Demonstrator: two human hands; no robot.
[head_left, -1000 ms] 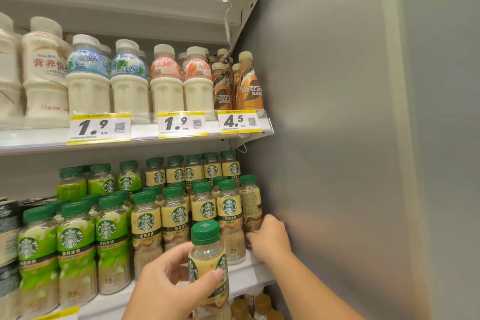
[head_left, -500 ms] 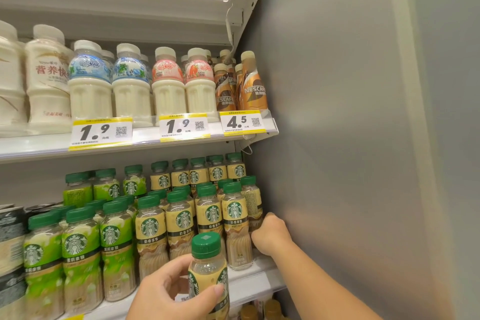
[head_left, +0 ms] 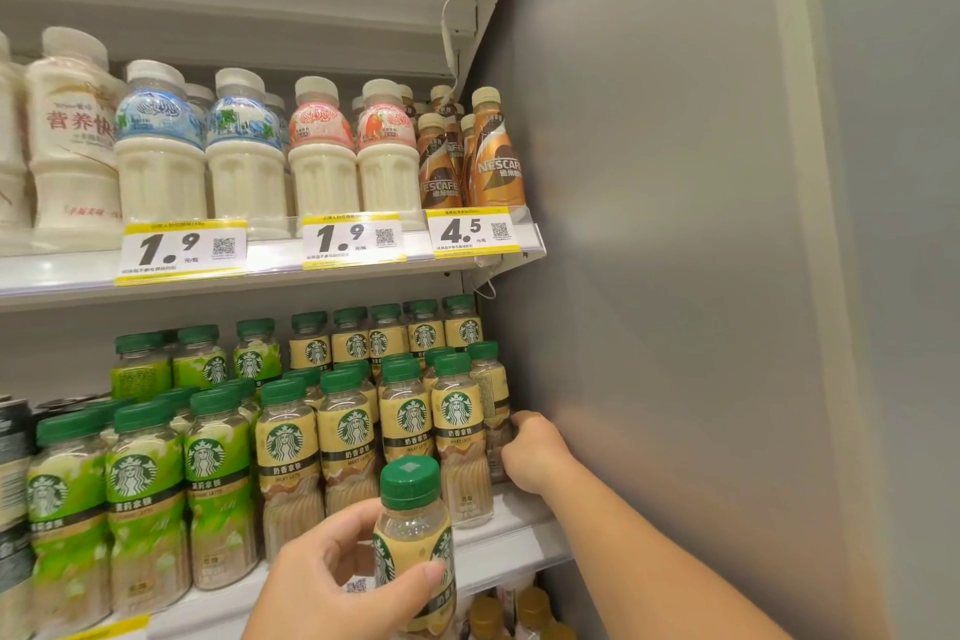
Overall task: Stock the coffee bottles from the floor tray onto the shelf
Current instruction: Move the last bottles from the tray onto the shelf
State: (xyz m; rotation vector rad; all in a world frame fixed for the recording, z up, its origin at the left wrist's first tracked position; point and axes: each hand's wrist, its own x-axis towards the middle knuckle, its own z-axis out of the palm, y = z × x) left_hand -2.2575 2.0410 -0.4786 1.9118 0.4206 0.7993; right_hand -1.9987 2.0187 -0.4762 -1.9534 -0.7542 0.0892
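Observation:
My left hand (head_left: 332, 582) is wrapped around a yellow-label coffee bottle (head_left: 413, 535) with a green cap, held upright in front of the lower shelf (head_left: 519, 543). My right hand (head_left: 535, 452) reaches to the shelf's far right and grips the lower part of a yellow-label bottle (head_left: 491, 395) that stands against the side wall. Several rows of the same yellow-label coffee bottles (head_left: 353, 431) fill the right half of this shelf. The floor tray is out of view.
Green-label bottles (head_left: 140, 489) crowd the left of the lower shelf. The shelf above carries white milk drinks (head_left: 244, 156) and brown Nescafe bottles (head_left: 493, 161) behind price tags (head_left: 470, 231). A grey side wall (head_left: 675, 276) closes the right. More bottle caps (head_left: 530, 608) show below.
My right hand has slid slightly deeper along the wall with the rightmost bottle. The bottle in my left hand has barely moved. The view tilted a little.

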